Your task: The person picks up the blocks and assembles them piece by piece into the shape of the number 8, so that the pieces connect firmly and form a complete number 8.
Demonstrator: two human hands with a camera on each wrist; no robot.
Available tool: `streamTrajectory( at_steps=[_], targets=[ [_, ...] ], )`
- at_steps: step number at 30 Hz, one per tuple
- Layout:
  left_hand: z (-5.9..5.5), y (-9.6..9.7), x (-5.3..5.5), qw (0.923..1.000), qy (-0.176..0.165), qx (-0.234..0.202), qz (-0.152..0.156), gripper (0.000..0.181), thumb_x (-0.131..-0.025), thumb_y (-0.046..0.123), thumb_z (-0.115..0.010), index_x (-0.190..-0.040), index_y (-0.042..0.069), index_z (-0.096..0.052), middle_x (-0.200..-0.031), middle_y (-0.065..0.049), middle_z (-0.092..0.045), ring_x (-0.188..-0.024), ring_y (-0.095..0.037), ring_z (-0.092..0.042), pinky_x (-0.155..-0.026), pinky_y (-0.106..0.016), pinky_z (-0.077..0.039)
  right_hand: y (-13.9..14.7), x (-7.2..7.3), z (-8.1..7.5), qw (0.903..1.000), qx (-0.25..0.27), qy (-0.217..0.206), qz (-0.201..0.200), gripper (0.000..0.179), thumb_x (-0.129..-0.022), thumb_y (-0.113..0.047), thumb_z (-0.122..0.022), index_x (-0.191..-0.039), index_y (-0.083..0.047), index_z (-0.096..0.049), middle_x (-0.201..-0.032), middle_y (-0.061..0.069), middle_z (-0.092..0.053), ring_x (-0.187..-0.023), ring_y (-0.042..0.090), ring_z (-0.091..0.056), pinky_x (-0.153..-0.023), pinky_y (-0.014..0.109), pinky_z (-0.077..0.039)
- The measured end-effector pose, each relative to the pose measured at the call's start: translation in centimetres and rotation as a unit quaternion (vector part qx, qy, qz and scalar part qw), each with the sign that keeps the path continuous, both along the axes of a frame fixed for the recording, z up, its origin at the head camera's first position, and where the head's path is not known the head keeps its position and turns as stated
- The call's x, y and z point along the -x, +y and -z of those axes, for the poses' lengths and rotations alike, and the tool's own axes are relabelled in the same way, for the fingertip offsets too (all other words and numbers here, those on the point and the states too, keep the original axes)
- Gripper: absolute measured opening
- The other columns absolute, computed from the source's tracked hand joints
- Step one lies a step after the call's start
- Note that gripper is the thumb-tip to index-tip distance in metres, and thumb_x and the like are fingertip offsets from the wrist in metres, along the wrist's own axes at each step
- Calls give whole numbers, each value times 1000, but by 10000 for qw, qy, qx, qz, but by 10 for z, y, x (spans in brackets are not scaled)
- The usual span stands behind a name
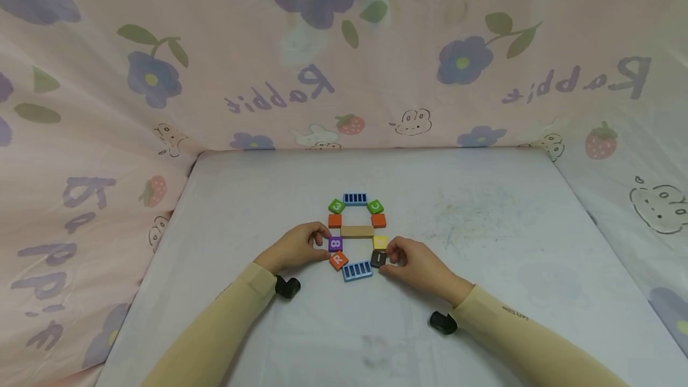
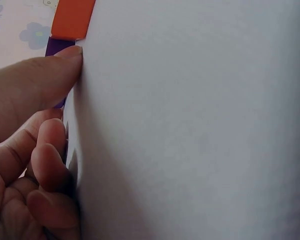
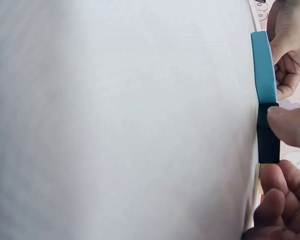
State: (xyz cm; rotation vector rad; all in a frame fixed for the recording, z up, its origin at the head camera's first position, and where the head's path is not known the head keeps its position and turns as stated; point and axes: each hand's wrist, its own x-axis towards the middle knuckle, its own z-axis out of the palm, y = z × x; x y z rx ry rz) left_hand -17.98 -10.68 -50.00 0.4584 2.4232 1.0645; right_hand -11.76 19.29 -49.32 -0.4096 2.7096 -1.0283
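Observation:
Small blocks lie flat on the white table in a closed figure. My left hand (image 1: 298,247) is at its left side, thumb and index fingertips against the purple block marked 8 (image 1: 335,243) and next to the orange block marked R (image 1: 338,260). Across from it, my right hand (image 1: 416,263) pinches the black block (image 1: 378,258) between thumb and fingers. A striped blue block (image 1: 357,271) lies between the R block and the black one. In the right wrist view the blue block (image 3: 265,67) touches the black block (image 3: 269,142). Above the black block is a yellow block (image 1: 380,242).
A tan bar (image 1: 357,232) crosses the figure's middle. Above it are orange blocks (image 1: 335,221), green blocks (image 1: 375,206) and another striped blue block (image 1: 355,199). A flowered cloth (image 1: 376,76) hangs behind the table. Black wrist devices (image 1: 288,287) sit at both cuffs.

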Motion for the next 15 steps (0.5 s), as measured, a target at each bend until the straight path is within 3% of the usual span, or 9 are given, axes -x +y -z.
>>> streamTrajectory(
  at_steps=[15],
  targets=[
    [-1, 1, 0, 10000, -28, 47, -32, 36, -79, 28, -81, -108, 23, -61, -91, -1, -55, -80, -19, -49, -68, -34, -42, -1, -1, 1, 9999, 116, -31, 70, 30, -78, -28, -82, -92, -15, -59, -79, -5, -57, -68, 12, -49, -63, 28, -41]
  ],
)
